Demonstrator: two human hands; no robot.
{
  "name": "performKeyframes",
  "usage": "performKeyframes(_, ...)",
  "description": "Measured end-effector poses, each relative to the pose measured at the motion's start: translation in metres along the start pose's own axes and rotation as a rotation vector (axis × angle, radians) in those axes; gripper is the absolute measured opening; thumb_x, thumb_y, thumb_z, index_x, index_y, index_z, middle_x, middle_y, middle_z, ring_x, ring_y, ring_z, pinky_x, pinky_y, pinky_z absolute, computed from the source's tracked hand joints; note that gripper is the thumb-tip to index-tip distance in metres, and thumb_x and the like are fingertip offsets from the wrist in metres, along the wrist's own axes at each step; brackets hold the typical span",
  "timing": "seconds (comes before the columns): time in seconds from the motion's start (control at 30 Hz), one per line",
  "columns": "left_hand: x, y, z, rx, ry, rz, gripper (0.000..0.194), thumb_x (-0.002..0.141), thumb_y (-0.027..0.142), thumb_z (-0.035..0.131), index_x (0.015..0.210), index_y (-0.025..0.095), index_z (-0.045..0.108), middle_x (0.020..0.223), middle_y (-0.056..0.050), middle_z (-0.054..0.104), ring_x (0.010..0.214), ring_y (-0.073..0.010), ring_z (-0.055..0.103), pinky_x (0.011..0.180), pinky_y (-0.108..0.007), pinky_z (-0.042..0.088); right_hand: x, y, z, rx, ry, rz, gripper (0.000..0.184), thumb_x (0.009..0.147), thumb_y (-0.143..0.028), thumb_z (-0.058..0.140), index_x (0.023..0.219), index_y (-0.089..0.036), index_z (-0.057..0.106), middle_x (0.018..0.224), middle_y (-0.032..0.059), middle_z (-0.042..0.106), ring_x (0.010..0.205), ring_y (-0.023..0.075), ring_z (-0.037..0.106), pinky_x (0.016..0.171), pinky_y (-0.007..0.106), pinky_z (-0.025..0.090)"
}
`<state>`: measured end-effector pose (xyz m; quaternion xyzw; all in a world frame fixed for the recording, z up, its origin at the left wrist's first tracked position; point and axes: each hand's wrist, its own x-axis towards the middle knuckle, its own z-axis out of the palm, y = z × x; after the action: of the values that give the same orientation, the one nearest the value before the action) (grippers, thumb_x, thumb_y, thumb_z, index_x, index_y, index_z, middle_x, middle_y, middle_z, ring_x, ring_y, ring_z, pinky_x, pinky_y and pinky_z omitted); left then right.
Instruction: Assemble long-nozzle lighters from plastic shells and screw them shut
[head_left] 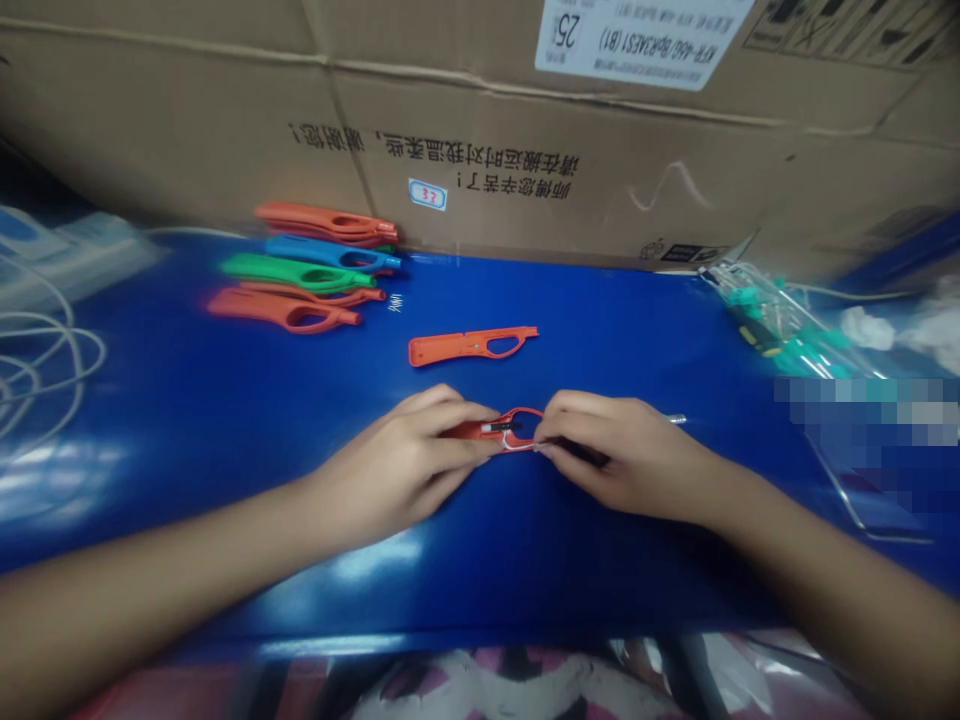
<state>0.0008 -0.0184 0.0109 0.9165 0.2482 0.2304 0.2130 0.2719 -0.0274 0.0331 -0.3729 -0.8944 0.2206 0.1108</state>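
Observation:
Between my hands, above the blue table, is an orange half shell of a long-handled lighter [471,431] with its inner side up. A small black and white part [501,427] sits in it, and a thin white wire [507,440] curves beside the trigger opening. My left hand [409,455] grips the shell's handle end, fingers closed and covering most of it. My right hand [622,455] pinches at the opening's right side; its fingertips meet near the wire's end. Just beyond lies a separate orange half shell [442,348]. A metal tube end [676,419] shows past my right hand.
Orange, blue and green lighter shells [300,272] are piled at the back left, beside small metal pins [395,302]. A large cardboard box [480,120] walls off the back. Bagged metal rods with green parts [772,310] lie right; white cable coils [45,370] lie left.

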Motion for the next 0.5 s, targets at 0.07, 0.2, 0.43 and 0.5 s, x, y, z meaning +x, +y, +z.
performKeyframes(0.07, 0.0007, 0.0001, -0.0001, 0.015, -0.001, 0.009, 0.034, 0.101, 0.016, 0.055, 0.131, 0.025, 0.066, 0.129, -0.007, 0.066, 0.107, -0.0221, 0.057, 0.092, -0.040, 0.054, -0.0005, 0.0002, -0.0005, -0.023, -0.005, -0.019, 0.019, 0.100, -0.024, 0.050, 0.107, -0.022, 0.067, 0.103, 0.0031, 0.067, 0.082, 0.0130, 0.063, 0.068, 0.026, 0.045)
performKeyframes(0.2, 0.0010, 0.0007, -0.0008, 0.048, 0.023, 0.043, 0.031, 0.101, 0.017, 0.055, 0.127, 0.022, 0.069, 0.128, -0.008, 0.067, 0.105, -0.0216, 0.059, 0.090, -0.038, 0.055, -0.0013, 0.0018, 0.0000, -0.085, 0.005, -0.071, 0.018, 0.100, -0.024, 0.050, 0.108, -0.021, 0.066, 0.106, 0.0032, 0.067, 0.083, 0.0132, 0.064, 0.066, 0.026, 0.044)
performKeyframes(0.43, 0.0001, 0.0007, -0.0016, 0.101, 0.022, 0.080, 0.031, 0.100, 0.017, 0.054, 0.128, 0.020, 0.069, 0.128, -0.010, 0.067, 0.106, -0.0228, 0.059, 0.090, -0.039, 0.056, -0.0030, 0.0045, 0.0001, -0.134, 0.013, -0.122, 0.019, 0.101, -0.023, 0.049, 0.110, -0.020, 0.064, 0.106, 0.0040, 0.068, 0.085, 0.0135, 0.066, 0.066, 0.026, 0.044)
performKeyframes(0.5, 0.0000, 0.0008, -0.0017, 0.101, 0.019, 0.079, 0.032, 0.100, 0.016, 0.054, 0.128, 0.020, 0.068, 0.128, -0.011, 0.066, 0.106, -0.0227, 0.059, 0.090, -0.039, 0.056, -0.0028, 0.0046, -0.0002, -0.140, 0.009, -0.124, 0.019, 0.101, -0.023, 0.048, 0.110, -0.020, 0.064, 0.106, 0.0042, 0.068, 0.084, 0.0135, 0.065, 0.066, 0.026, 0.044)
